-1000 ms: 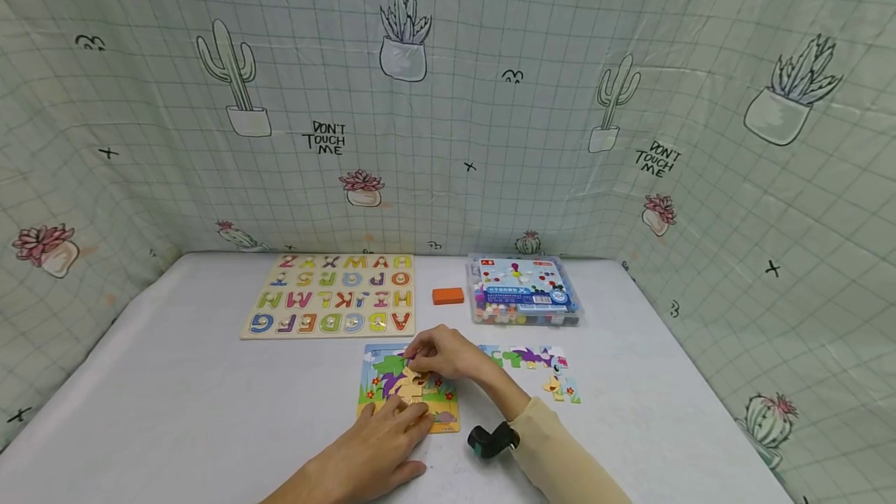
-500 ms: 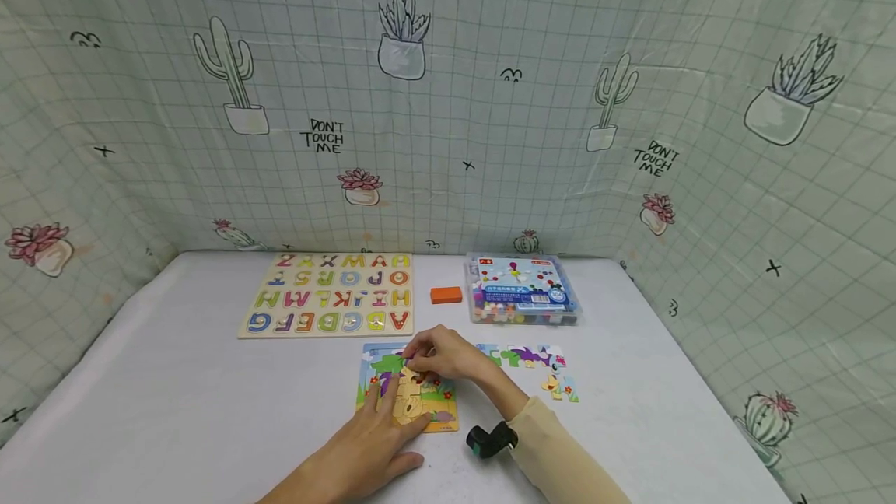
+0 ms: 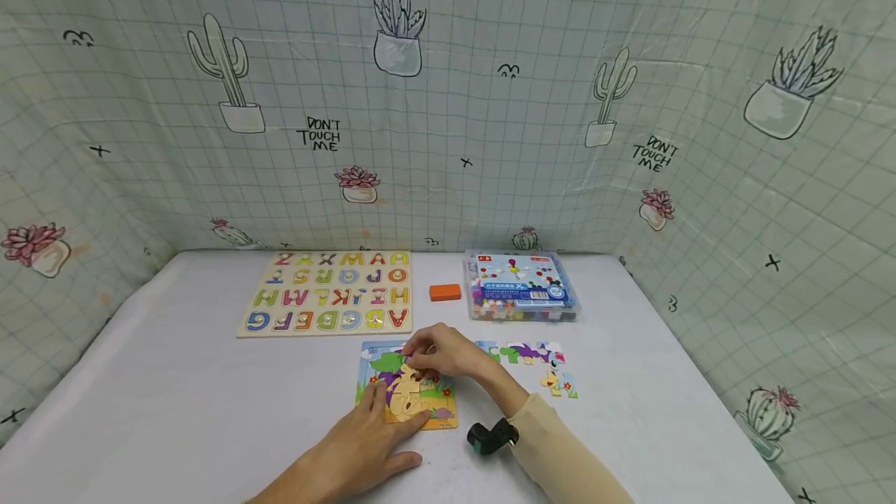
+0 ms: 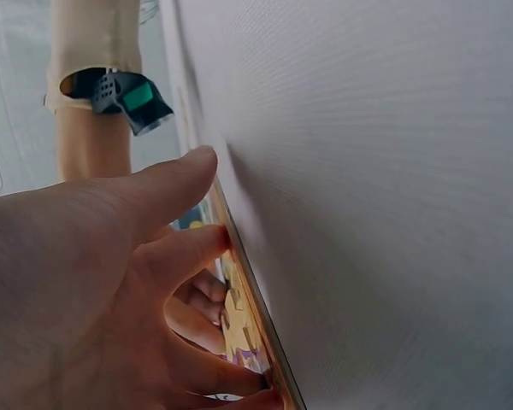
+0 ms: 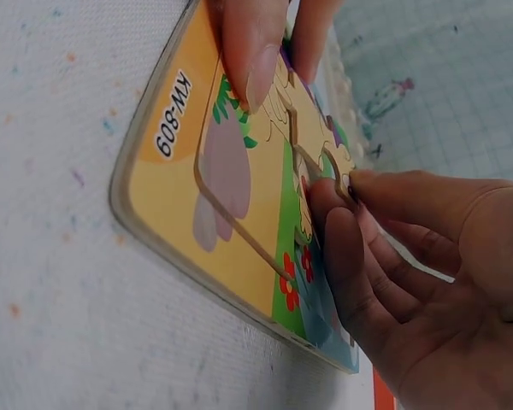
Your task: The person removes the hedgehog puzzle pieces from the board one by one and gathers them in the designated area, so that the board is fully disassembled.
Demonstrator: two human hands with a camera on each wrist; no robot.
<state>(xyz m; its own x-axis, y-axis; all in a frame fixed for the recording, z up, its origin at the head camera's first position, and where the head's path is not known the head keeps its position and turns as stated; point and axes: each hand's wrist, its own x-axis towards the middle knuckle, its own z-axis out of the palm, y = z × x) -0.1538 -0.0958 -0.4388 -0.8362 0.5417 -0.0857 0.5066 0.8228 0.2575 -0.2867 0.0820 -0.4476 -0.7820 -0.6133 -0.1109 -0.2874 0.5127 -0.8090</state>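
Right hand pinches a puzzle piece; straight-fingered left hand touches the board; tilted pressure could unseat adjoining pieces.

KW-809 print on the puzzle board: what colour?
Black print on the puzzle board, against its orange-yellow border; clearest in the right wrist view.

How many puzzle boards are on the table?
2: the picture board under the left hand and right hand, and the letter board farther back, to the left. No others show.
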